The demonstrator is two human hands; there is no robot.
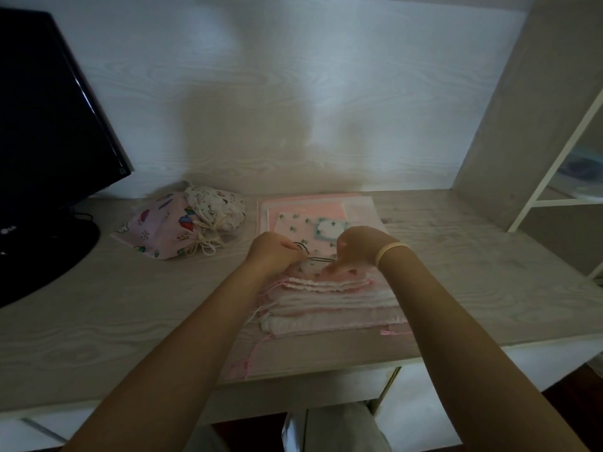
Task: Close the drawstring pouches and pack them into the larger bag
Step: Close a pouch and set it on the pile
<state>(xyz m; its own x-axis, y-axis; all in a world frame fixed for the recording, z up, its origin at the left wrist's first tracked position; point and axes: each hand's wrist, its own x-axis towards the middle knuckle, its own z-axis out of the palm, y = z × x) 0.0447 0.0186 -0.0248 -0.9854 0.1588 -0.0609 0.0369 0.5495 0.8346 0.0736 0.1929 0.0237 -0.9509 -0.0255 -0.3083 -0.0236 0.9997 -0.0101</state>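
A pale pouch with small green motifs (301, 225) lies on top of a stack of flat pink and white drawstring pouches (332, 305) at the desk's middle. My left hand (272, 252) pinches its thin dark drawstring (310, 256) at the left of the pouch mouth. My right hand (355, 246) holds the other end of the cord, fingers curled over the pouch mouth. Two tied pouches lie at the back left: a pink printed one (163, 231) and a white printed one (217, 207) resting on it.
A dark monitor (49, 109) on a round base (42, 252) fills the left. A grey upright panel (522, 102) and a white shelf frame (561, 164) stand at the right. Pink flat sheets (355, 203) lie under the stack. The desk's front edge (326, 383) runs below.
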